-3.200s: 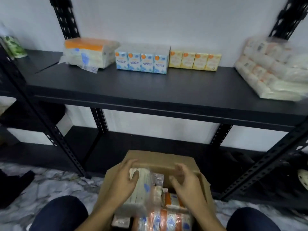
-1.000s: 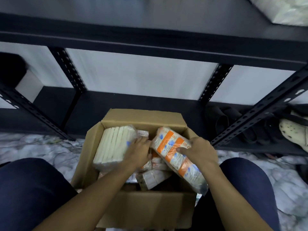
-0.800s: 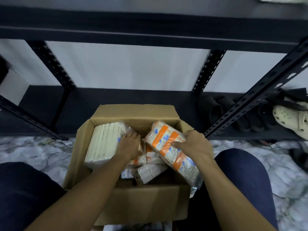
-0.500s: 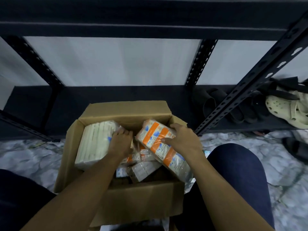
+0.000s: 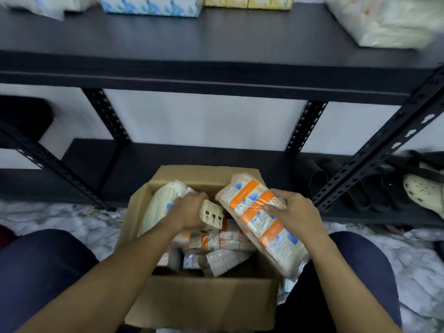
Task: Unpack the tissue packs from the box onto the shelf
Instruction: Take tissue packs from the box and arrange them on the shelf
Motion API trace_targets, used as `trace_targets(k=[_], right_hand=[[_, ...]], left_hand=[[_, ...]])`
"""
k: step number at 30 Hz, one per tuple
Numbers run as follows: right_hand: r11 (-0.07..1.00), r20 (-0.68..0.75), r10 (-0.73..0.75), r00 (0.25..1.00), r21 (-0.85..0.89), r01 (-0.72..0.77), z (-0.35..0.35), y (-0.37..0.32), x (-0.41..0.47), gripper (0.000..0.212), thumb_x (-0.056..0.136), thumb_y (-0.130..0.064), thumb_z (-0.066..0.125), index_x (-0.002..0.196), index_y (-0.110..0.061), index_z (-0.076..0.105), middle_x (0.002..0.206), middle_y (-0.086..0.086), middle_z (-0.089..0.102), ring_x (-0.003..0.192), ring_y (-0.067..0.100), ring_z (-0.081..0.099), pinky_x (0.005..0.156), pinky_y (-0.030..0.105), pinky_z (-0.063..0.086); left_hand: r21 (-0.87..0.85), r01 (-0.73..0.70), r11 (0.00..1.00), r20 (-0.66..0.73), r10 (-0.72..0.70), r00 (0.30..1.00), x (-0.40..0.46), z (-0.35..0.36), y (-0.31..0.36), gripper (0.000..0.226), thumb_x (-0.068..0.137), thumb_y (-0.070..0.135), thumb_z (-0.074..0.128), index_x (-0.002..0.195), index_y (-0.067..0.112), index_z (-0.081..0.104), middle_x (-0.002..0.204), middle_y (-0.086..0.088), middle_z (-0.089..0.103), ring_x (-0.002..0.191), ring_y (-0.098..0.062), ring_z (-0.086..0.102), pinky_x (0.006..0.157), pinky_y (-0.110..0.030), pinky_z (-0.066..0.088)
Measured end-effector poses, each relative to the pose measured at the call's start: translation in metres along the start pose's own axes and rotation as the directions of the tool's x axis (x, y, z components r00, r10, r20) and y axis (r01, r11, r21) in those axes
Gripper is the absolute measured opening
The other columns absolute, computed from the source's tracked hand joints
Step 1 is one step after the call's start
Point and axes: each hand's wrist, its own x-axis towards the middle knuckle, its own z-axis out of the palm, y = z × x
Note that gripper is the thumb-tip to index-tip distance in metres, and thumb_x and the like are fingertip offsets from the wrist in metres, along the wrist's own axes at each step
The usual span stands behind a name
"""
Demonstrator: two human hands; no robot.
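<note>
An open cardboard box (image 5: pixel 199 304) stands on the floor between my knees, with several tissue packs inside. My right hand (image 5: pixel 293 212) grips a long orange-and-white tissue pack (image 5: pixel 259 222), tilted over the box's right side. My left hand (image 5: pixel 189 210) holds a small cream tissue pack (image 5: pixel 211 213) and rests against a large cream bundle (image 5: pixel 161 207) at the box's left wall. The black shelf (image 5: pixel 216 44) above carries blue tissue boxes (image 5: pixel 151 6), yellow tissue boxes (image 5: pixel 247 1) and a big wrapped bundle (image 5: pixel 389 20) at the right.
A lower black shelf (image 5: pixel 192 164) runs behind the box, with dark slippers (image 5: pixel 336 186) and a cream clog (image 5: pixel 425 191) at its right. Slanted black shelf struts (image 5: pixel 384 145) stand right and left. The floor is marbled grey.
The view has tilted up, so the upper shelf shows again. My right hand has lifted the orange pack higher. My left hand has picked a small cream pack out of the box.
</note>
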Motion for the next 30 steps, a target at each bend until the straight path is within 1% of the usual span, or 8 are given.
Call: trace_targets(k=[3, 6, 10, 13, 16, 22, 27, 30], right_hand=[[0.998, -0.045, -0.022, 0.999, 0.062, 0.025, -0.020, -0.006, -0.006, 0.043, 0.083, -0.048, 0.072, 0.126, -0.046, 0.062, 0.104, -0.017, 0.071, 0.089, 0.007, 0.066, 0.073, 0.030, 0.051], [0.994, -0.076, -0.053, 0.996, 0.096, 0.060, -0.038, -0.018, -0.015, 0.046, 0.080, -0.050, 0.075, 0.125, -0.046, 0.062, 0.098, -0.019, 0.072, 0.083, 0.004, 0.069, 0.078, 0.033, 0.057], [0.980, -0.139, -0.112, 0.984, 0.146, 0.133, -0.062, -0.040, -0.029, 0.050, 0.076, -0.054, 0.076, 0.125, -0.046, 0.063, 0.098, -0.017, 0.074, 0.083, 0.006, 0.072, 0.079, 0.039, 0.059], [0.966, -0.190, -0.164, 0.968, 0.167, 0.197, -0.088, -0.062, -0.046, 0.041, 0.080, -0.045, 0.078, 0.119, -0.047, 0.066, 0.091, -0.019, 0.074, 0.073, 0.003, 0.072, 0.075, 0.036, 0.060], [0.953, -0.227, -0.222, 0.948, 0.158, 0.260, -0.116, -0.084, -0.066, 0.038, 0.081, -0.040, 0.079, 0.116, -0.049, 0.066, 0.084, -0.021, 0.072, 0.062, 0.000, 0.070, 0.068, 0.030, 0.058], [0.908, -0.302, -0.317, 0.899, 0.177, 0.380, -0.163, -0.117, -0.094, 0.038, 0.083, -0.037, 0.077, 0.118, -0.045, 0.067, 0.078, -0.020, 0.071, 0.066, -0.006, 0.068, 0.054, 0.008, 0.044], [0.858, -0.404, -0.336, 0.851, 0.243, 0.454, -0.195, -0.141, -0.103, 0.041, 0.082, -0.036, 0.078, 0.122, -0.038, 0.068, 0.091, -0.017, 0.074, 0.071, -0.004, 0.070, 0.061, 0.014, 0.049], [0.828, -0.471, -0.349, 0.810, 0.250, 0.502, -0.214, -0.157, -0.107, 0.037, 0.084, -0.034, 0.076, 0.119, -0.040, 0.065, 0.089, -0.018, 0.071, 0.064, -0.008, 0.068, 0.053, 0.006, 0.044]], left_hand=[[-0.189, 0.011, 0.982, -0.009, -0.013, 1.000, -0.010, -0.018, -0.001, 0.072, 0.056, 0.036, 0.084, 0.120, 0.030, 0.051, 0.115, 0.009, 0.061, 0.105, -0.013, 0.058, 0.090, -0.039, 0.050], [-0.392, 0.009, 0.920, -0.080, -0.044, 0.996, -0.021, -0.046, 0.001, 0.058, 0.058, 0.030, 0.088, 0.105, 0.032, 0.055, 0.101, 0.013, 0.065, 0.093, -0.008, 0.063, 0.084, -0.032, 0.054], [-0.525, -0.046, 0.850, -0.146, -0.037, 0.989, -0.037, -0.092, 0.012, 0.059, 0.062, 0.029, 0.090, 0.110, 0.031, 0.057, 0.101, 0.012, 0.070, 0.096, -0.004, 0.066, 0.088, -0.029, 0.056], [-0.551, -0.090, 0.830, -0.217, -0.039, 0.975, -0.052, -0.123, 0.018, 0.061, 0.053, 0.047, 0.088, 0.105, 0.043, 0.056, 0.101, 0.016, 0.070, 0.095, -0.001, 0.067, 0.086, -0.036, 0.057], [-0.552, -0.165, 0.817, -0.298, -0.008, 0.954, -0.069, -0.156, 0.029, 0.058, 0.061, 0.033, 0.089, 0.110, 0.033, 0.056, 0.103, 0.010, 0.069, 0.092, -0.006, 0.068, 0.082, -0.035, 0.059], [-0.455, -0.325, 0.829, -0.533, 0.039, 0.845, -0.108, -0.228, 0.053, 0.067, 0.068, 0.035, 0.086, 0.126, 0.030, 0.053, 0.109, 0.018, 0.057, 0.092, 0.002, 0.058, 0.066, -0.009, 0.046], [-0.376, -0.408, 0.832, -0.687, 0.045, 0.725, -0.128, -0.285, 0.069, 0.072, 0.065, 0.037, 0.087, 0.129, 0.027, 0.055, 0.113, 0.017, 0.056, 0.097, 0.006, 0.054, 0.077, -0.006, 0.041], [-0.354, -0.444, 0.823, -0.738, 0.045, 0.674, -0.132, -0.319, 0.082, 0.077, 0.063, 0.044, 0.086, 0.131, 0.028, 0.054, 0.119, 0.013, 0.057, 0.106, 0.000, 0.055, 0.088, -0.016, 0.046]])
